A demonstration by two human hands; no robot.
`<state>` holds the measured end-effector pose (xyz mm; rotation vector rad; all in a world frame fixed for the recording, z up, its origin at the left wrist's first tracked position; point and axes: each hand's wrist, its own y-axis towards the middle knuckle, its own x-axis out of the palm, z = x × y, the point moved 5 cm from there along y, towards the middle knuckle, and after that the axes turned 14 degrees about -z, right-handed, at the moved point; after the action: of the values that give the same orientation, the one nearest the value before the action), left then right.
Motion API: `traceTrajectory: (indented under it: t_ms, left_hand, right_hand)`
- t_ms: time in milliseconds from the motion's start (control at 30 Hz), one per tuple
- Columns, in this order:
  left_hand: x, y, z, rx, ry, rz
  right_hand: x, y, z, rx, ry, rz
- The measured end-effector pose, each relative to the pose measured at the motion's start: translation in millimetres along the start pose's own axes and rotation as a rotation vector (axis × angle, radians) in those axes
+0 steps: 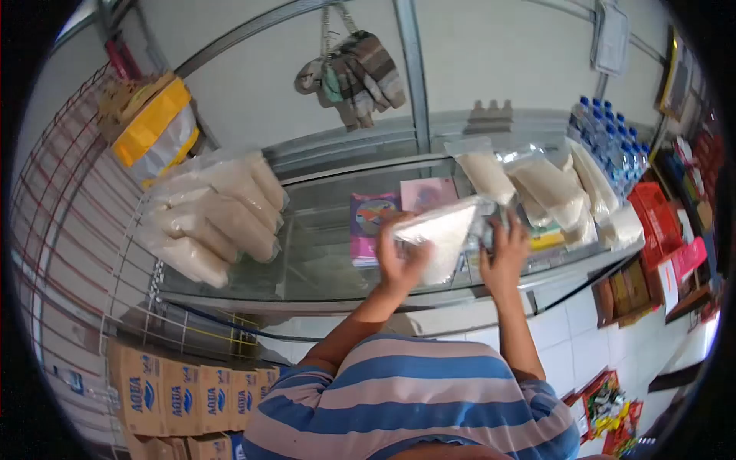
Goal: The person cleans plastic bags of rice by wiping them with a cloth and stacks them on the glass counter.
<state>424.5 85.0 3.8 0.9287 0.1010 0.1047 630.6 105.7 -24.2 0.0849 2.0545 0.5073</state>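
Over the glass counter (322,230), a clear plastic bag of white grains (443,239) hangs in front of me. My left hand (400,257) grips the bag's left side, thumb across its front. At the bag's upper right, my right hand (504,249) is by the loose clear plastic end; its fingers are bent and blurred, and whether they pinch the plastic is unclear. Behind the held bag lie a purple booklet (371,218) and a pink booklet (426,192). Several filled bags (548,188) lie right of my hands, and several more (218,207) are piled at the counter's left.
Blue-capped water bottles (611,142) stand at the back right, near a red crate (658,222). A wire rack (126,268) borders the left side, with cardboard boxes (180,395) below. Socks or gloves (353,77) hang on the back wall. Colourful packets (609,410) are at lower right.
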Motion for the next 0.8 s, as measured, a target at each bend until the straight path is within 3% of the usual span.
traceTrajectory:
  t_ms: [67,100,167,233,267,333,433,500,800]
  left_hand:
    - [7,-27,-11,-0.274,0.114,-0.182]
    - [1,-37,-12,-0.266,0.127,-0.135]
    - [-4,-49,-20,-0.273,0.267,-0.328]
    - [-26,-54,-19,-0.287,0.258,-0.313]
    - [-35,-55,-19,-0.284,0.233,-0.346]
    - [-50,-53,-19,-0.262,0.172,-0.416]
    - [-106,-48,9,-0.225,0.196,-0.398]
    - [-142,-46,30,-0.144,0.402,-0.419]
    - [-296,-76,49,-0.425,0.224,-0.131]
  right_hand:
    - [-15,1,-1,0.062,-0.456,0.147]
    - [-14,1,2,0.013,-0.46,0.148]
    - [6,2,5,-0.218,0.449,-0.259]
    - [40,-9,-22,-0.208,0.982,-0.515]
    - [52,-15,-38,-0.229,0.968,-0.558]
    - [73,-21,-58,-0.058,1.182,-0.472]
    - [101,-30,-98,-0.09,1.237,-0.412]
    - [119,-30,-135,-0.047,1.219,-0.468]
    - [186,-21,-297,-0.226,1.251,-0.45]
